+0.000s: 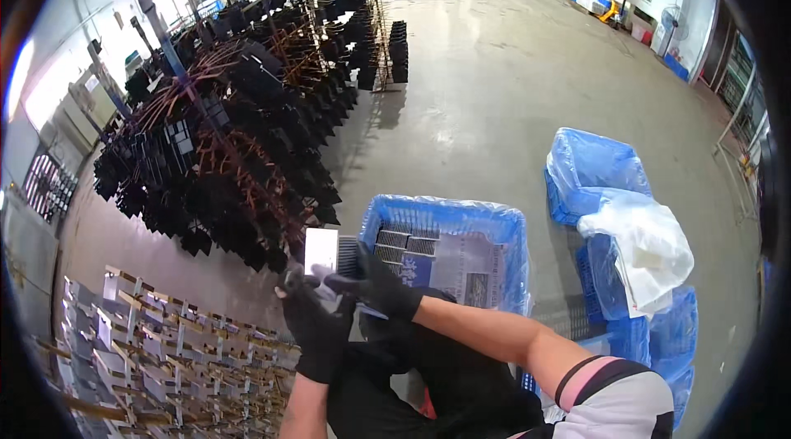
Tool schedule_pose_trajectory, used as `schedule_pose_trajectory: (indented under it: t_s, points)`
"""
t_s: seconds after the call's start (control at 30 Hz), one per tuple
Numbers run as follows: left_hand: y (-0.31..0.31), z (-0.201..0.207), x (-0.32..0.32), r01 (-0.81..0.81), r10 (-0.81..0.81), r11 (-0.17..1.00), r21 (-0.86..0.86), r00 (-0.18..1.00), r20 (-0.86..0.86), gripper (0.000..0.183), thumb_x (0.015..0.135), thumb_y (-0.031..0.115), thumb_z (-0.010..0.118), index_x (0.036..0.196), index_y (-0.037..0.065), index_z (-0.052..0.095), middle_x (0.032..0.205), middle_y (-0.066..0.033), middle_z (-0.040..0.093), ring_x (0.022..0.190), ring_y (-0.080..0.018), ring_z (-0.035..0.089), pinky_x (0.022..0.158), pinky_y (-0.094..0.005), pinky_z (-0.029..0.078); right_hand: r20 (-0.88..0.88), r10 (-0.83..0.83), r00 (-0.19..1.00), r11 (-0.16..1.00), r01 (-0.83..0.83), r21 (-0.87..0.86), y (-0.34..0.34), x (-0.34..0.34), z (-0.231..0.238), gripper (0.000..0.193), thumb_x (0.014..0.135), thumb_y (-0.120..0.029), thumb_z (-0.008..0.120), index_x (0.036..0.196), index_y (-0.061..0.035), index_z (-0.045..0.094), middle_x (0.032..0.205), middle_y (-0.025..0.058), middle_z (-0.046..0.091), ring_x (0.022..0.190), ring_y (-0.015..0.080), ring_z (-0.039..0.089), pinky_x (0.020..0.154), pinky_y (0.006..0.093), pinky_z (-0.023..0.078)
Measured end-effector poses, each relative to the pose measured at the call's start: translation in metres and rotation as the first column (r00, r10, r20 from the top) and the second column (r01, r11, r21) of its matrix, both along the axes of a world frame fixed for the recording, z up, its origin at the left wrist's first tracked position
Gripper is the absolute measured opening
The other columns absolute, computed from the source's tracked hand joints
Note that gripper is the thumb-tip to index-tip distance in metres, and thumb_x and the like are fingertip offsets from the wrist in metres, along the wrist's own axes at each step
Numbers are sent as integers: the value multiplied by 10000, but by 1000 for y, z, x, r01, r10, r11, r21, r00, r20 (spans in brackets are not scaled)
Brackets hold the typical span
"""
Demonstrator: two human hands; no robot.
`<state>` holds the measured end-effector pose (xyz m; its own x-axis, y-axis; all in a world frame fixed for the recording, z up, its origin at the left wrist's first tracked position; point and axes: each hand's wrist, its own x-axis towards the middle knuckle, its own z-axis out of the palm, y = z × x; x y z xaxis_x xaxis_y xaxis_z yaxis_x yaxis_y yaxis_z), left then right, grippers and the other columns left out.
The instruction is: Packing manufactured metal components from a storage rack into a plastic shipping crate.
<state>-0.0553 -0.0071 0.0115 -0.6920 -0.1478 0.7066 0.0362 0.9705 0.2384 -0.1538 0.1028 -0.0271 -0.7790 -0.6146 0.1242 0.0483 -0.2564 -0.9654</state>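
Both my hands wear black gloves and meet in front of my lap, left of a blue crate. My left hand (317,319) is closed round the lower end of a bright, flat rectangular metal piece (321,247). My right hand (379,284) reaches across to it, its fingers closed by a dark ribbed piece (348,254) beside the bright one. Whether the two pieces are joined, I cannot tell. In the blue crate (525,249), lined with clear blue plastic, several grey finned metal pieces (394,239) lie in rows near a printed sheet (453,256).
Racks hung with black plates (272,85) stand at the left. A rack of pale metal parts on brass-coloured hooks (165,340) fills the lower left. Plastic-lined blue crates (597,161) stand at the right, with a white plastic bag (647,245) over one. A yellow pallet jack (611,11) is far off.
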Motion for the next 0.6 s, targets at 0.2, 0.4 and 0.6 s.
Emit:
schedule_pose_trajectory:
  t_s: [0.2,0.4,0.6]
  points:
    - [23,4,0,123,-144,986,111,969,200,606,772,353,818,1174,2,532,1080,-197,563,1001,-423,547,954,-489,420,-182,-231,956,962,252,102,51,-72,-63,572,793,-156,818,1219,-27,459,1022,66,583,917,175,553,818,361,504]
    - [2,-8,3,41,-175,879,475,955,241,402,852,186,768,1133,0,549,1056,-159,572,1037,-297,582,923,-413,469,-831,-54,554,756,566,329,130,-115,-101,586,690,-188,809,1171,-11,526,974,165,585,828,314,577,767,409,500]
    - [1,-21,-4,-16,-161,791,611,959,234,393,822,136,780,1089,-20,538,1014,-159,566,956,-303,567,894,-396,463,-786,358,504,627,493,603,159,-111,-247,660,687,-149,702,1308,-36,509,1016,218,598,876,399,588,797,493,502]
